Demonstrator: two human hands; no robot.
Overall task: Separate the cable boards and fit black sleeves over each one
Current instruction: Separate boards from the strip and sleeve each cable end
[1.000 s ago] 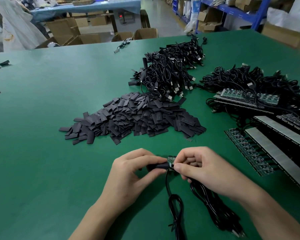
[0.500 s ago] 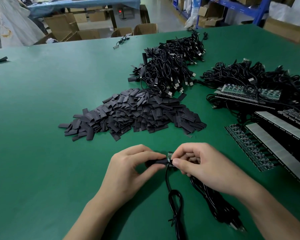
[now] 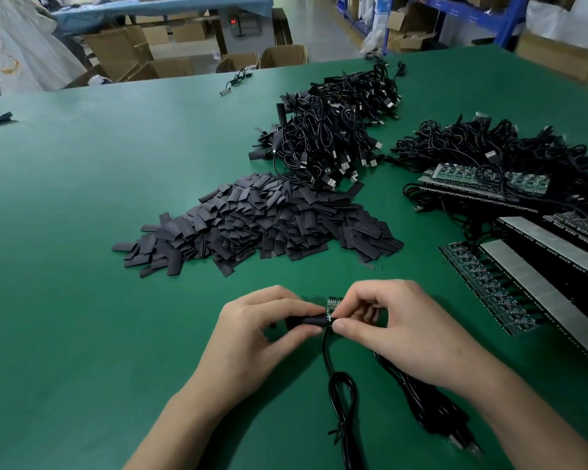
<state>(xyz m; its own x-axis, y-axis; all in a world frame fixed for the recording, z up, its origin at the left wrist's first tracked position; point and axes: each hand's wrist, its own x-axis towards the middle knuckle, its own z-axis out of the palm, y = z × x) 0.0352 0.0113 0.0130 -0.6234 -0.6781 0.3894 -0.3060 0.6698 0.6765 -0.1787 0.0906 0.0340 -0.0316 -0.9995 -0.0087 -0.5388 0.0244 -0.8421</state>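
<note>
Left hand [image 3: 262, 334] is noted low at the centre of the green worktop [image 3: 82, 300], with a black sleeve [image 3: 306, 321] pinched between thumb and forefinger. Right hand [image 3: 398, 330] is curled, its thumb and fingertips clamped on a small green cable board [image 3: 333, 305], which is held at the sleeve's open end. How far the board is entered cannot be told. A black cable [image 3: 340, 395] is seen trailing from the board toward the near edge, looped once. A bundled lead [image 3: 431, 405] lies under the right wrist.

Beyond the hands, a pile of loose sleeves [image 3: 262, 225] is spread on the worktop, and a heap of cables [image 3: 333, 137] with USB plugs is stacked just behind it. At the right, unseparated board panels [image 3: 489, 286] are laid in rows, with tangled cables attached.

Past the far edge, cardboard boxes [image 3: 123, 52] are seen on the floor. Blue racking [image 3: 503, 18] loaded with cartons is seen at the right rear.
</note>
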